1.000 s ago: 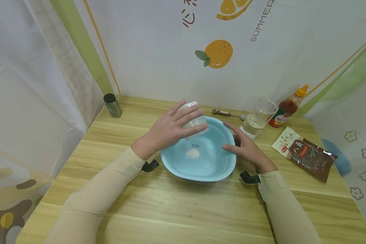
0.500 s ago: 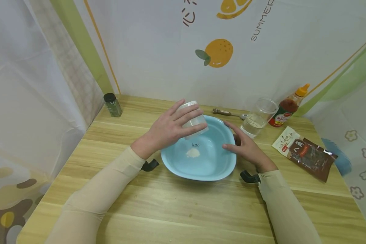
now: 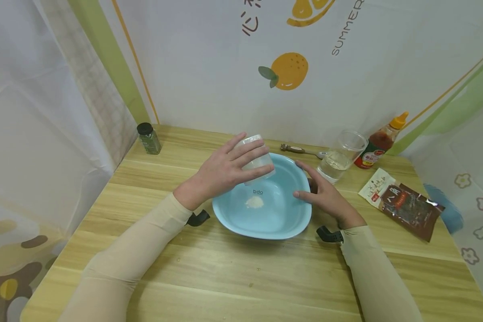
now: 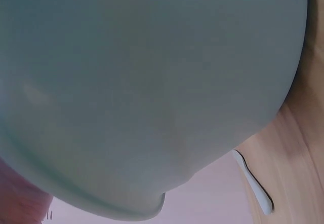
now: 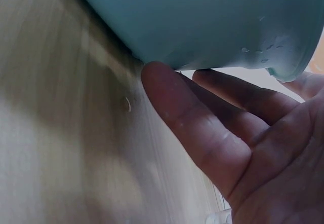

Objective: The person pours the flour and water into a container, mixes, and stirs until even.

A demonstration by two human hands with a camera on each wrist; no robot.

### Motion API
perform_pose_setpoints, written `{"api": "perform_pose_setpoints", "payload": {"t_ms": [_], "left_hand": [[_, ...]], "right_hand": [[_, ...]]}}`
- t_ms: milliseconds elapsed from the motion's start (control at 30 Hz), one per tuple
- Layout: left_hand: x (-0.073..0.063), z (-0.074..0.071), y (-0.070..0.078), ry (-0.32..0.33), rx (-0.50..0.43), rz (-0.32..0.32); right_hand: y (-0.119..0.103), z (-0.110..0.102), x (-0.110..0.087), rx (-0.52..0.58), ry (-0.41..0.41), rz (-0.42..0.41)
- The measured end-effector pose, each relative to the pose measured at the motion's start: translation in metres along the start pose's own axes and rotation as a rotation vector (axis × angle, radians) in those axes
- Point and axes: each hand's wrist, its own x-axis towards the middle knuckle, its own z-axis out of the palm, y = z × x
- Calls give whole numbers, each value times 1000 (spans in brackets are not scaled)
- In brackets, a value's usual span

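In the head view, my left hand (image 3: 219,172) grips a translucent white plastic tub (image 3: 254,163), tipped with its mouth down toward the inside of a light blue basin (image 3: 277,223). A small heap of white powder (image 3: 255,202) lies on the basin floor below the printed letters. My right hand (image 3: 328,197) holds the basin's right side, thumb inside the rim and fingers outside. In the right wrist view, several fingers (image 5: 197,117) lie along the basin's outer wall, which has water drops on it. The basin's outside (image 4: 152,82) fills most of the left wrist view.
A green-filled jar (image 3: 149,139) with a black lid stands at the table's back left. Behind the basin lie a brown-handled spoon (image 3: 295,149), a glass of clear liquid (image 3: 338,158) and a red sauce bottle (image 3: 376,145). A brown spice packet (image 3: 406,205) lies at the right.
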Motion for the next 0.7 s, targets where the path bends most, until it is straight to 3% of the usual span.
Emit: {"api": "perform_pose_setpoints", "payload": {"t_ms": [700], "left_hand": [[-1, -1, 0, -51, 35, 7]], "right_hand": [[0, 1, 0, -25, 7, 6]]}}
